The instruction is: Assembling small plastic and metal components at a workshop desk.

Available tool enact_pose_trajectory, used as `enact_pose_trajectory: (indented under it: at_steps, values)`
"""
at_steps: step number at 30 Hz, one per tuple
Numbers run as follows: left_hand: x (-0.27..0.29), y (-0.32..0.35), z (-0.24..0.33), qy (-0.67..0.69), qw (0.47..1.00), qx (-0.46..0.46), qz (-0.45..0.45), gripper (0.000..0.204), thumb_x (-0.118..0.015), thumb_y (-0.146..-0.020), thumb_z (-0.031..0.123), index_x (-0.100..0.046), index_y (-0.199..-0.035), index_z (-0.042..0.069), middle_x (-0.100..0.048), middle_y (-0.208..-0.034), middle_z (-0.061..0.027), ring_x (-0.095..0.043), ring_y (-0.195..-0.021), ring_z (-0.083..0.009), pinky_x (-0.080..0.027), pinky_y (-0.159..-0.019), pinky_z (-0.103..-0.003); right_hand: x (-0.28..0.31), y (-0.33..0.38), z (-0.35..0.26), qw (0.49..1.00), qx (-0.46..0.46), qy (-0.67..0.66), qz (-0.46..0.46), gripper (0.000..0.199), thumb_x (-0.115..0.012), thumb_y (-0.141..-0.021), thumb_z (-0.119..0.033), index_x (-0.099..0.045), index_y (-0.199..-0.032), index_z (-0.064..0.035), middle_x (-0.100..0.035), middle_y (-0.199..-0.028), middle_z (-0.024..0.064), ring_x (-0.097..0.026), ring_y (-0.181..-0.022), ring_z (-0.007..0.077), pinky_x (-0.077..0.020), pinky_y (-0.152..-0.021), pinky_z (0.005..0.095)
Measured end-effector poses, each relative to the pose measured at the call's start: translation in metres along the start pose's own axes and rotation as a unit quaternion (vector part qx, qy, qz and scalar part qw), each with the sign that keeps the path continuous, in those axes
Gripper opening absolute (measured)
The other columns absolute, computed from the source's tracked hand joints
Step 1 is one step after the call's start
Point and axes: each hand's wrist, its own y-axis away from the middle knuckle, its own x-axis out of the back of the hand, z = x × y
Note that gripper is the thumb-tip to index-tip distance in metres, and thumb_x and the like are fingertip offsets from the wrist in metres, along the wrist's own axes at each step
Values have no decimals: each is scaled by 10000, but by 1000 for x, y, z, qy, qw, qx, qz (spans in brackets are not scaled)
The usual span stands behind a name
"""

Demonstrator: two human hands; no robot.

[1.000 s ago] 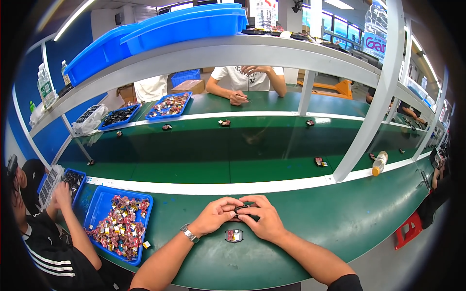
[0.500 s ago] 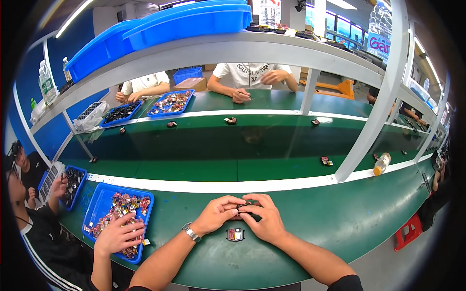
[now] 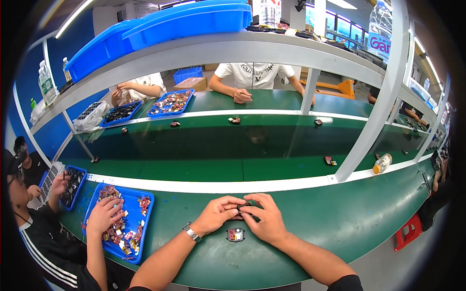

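My left hand (image 3: 219, 215) and my right hand (image 3: 265, 216) meet above the green bench, fingers closed together. Between their fingertips is a small black casing (image 3: 244, 207), mostly covered by the fingers. Just below them on the bench lies a black watch-shaped case (image 3: 235, 235) with a red circuit board and a white piece inside. To the left stands a blue tray (image 3: 151, 203) of small red, white and yellow electronic parts (image 3: 116, 228). A co-worker's hand (image 3: 103, 216) reaches into it.
A white rail (image 3: 213, 187) divides the bench from a green conveyor belt (image 3: 204, 167) carrying small assemblies (image 3: 330, 160). A bottle with an orange cap (image 3: 382, 164) lies by the rail at right. A slanting post (image 3: 371, 121) supports a shelf (image 3: 233, 51) with blue trays.
The co-worker's hand has moved up and left within the blue tray. Assemblies on the belt have shifted slightly right. Across the belt, a person's raised hand has come down. My hands have hardly moved.
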Motion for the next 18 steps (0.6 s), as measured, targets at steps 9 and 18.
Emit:
enact_pose_trajectory:
  at_steps: [9, 18]
  values:
    - [1, -2, -2, 5, 1000, -4, -8, 308, -498, -998, -5, -526, -1304, -34, -593, -1315, -176, -613, -1173, -217, -533, -1000, -362, 4, -3, -4, 1000, 7, -2, -14, 191, -744, -761, -32, -721, -949, -51, -637, -1161, 103, -591, -1106, 302, -518, -904, 386]
    - [2, -1, -1, 25, 1000, 6, 3, 308, -481, -1001, -18, -546, -1300, -50, -606, -1290, -166, -618, -1165, -226, -533, -1017, -360, -1, 1, -2, 999, -14, -35, -10, 183, -728, -786, -22, -730, -964, -64, -634, -1170, 90, -591, -1095, 286, -529, -877, 367]
